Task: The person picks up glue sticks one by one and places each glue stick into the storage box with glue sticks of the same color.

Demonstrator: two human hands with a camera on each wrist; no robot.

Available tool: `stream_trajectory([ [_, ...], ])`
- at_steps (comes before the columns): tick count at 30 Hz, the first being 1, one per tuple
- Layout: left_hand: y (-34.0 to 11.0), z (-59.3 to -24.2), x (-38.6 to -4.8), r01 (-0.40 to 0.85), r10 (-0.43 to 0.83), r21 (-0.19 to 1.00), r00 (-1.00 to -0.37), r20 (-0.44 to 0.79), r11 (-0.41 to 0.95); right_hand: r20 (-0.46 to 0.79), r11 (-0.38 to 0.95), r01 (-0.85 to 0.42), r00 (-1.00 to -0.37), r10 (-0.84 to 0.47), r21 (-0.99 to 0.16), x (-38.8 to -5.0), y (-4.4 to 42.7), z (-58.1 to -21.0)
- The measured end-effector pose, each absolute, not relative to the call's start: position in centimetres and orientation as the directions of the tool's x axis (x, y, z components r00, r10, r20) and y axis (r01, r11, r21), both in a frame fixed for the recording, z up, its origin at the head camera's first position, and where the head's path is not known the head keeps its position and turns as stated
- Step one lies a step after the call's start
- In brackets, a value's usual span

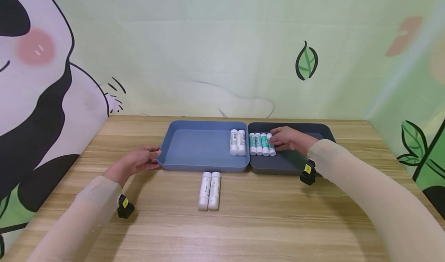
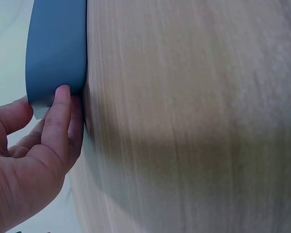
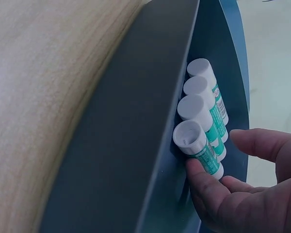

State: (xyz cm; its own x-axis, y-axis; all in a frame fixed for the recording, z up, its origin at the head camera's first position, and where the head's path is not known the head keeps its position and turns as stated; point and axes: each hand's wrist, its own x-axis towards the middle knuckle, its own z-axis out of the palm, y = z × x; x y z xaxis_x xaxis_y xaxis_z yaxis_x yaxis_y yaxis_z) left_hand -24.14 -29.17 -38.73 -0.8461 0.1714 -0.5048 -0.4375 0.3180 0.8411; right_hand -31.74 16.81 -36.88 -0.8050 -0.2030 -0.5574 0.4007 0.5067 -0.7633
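My left hand [image 1: 140, 161] touches the near left corner of the blue tray [image 1: 205, 167], thumb by the rim and fingertips on the outer wall. Inside the dark grey tray [image 1: 278, 170], my right hand [image 1: 290, 139] rests its fingers against the rightmost of several green-labelled glue sticks [image 1: 261, 144]. That glue stick [image 3: 190, 137] sits at the end of the row in the right wrist view, with the thumb apart from it. Two white glue sticks [image 1: 237, 142] lie side by side at the blue tray's right end. Two more white sticks [image 1: 209, 191] lie on the table in front.
Both trays stand side by side, touching, on a wood-grain table [image 1: 257, 223]. Behind them hangs a pale green backdrop [image 1: 208, 61] with a printed panda and leaves. A small black device [image 1: 308, 172] is on each wrist.
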Motion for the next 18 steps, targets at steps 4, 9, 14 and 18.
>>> stream_trajectory([
  [4,-29.21,-38.72,-24.17,-0.435,0.177,0.841,-0.845,-0.505,0.322,-0.561,0.512,0.403,-0.803,-0.199,-0.758,-31.69,16.79,-36.79],
  [9,-29.22,-38.68,-24.15,-0.434,0.177,0.841,-0.845,-0.505,0.324,-0.559,0.511,0.402,-0.805,-0.198,-0.76,-31.55,16.91,-36.68],
  [14,-29.15,-38.62,-24.13,-0.427,0.181,0.843,-0.847,-0.5,0.327,-0.557,0.514,0.395,-0.804,-0.207,-0.761,-31.45,17.16,-36.54],
  [18,-29.09,-38.61,-24.14,-0.437,0.176,0.84,-0.844,-0.506,0.32,-0.555,0.51,0.391,-0.803,-0.219,-0.766,-31.3,17.4,-36.32],
])
